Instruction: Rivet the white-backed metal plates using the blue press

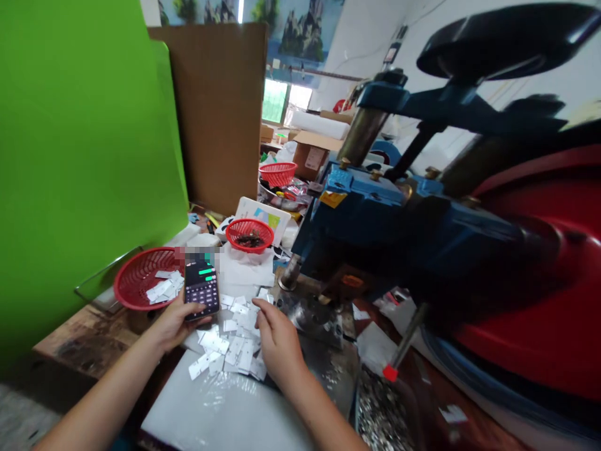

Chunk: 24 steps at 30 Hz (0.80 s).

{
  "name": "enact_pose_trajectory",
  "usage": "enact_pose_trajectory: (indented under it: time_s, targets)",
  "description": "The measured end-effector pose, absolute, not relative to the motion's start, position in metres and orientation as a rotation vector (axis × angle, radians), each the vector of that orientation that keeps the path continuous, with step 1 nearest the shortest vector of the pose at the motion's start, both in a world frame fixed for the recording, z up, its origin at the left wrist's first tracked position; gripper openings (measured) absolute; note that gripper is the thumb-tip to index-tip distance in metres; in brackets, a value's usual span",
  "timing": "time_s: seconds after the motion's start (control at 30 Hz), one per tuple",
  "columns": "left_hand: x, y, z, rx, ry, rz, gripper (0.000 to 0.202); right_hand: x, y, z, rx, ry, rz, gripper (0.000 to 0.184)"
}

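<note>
My left hand (174, 324) is closed around a phone (201, 289) with a lit screen, held upright over the bench. My right hand (278, 341) rests, fingers curled downward, on a loose pile of small white cards (233, 346) spread over a white sheet (220, 407). Its fingertips touch the cards at the pile's right edge; whether it pinches one is hidden.
A red basket (136, 279) with more white cards sits left of the phone. A smaller red basket (249, 235) with dark parts stands behind. A blue press machine (375, 219) with a red flywheel (539, 275) fills the right. A green board (84, 156) and cardboard (220, 106) stand at left.
</note>
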<state>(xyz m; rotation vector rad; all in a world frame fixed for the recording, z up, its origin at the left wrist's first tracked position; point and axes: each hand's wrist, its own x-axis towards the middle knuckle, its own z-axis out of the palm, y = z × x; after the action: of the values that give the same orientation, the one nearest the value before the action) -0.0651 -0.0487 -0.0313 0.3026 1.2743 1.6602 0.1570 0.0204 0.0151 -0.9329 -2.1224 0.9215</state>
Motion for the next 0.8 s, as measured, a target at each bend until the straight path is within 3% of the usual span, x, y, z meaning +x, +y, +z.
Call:
enact_pose_trajectory:
  time_s: [0.33, 0.8]
  targets:
    - [-0.075, -0.052, -0.04, 0.186, 1.37, 1.696, 0.06, 0.285, -0.015, -0.024, -1.401, -2.01, 0.734, 0.025]
    - [-0.086, -0.055, -0.05, 0.289, 1.46, 1.7, 0.037, 0.29, 0.01, -0.018, -1.407, -2.273, 0.661, 0.013]
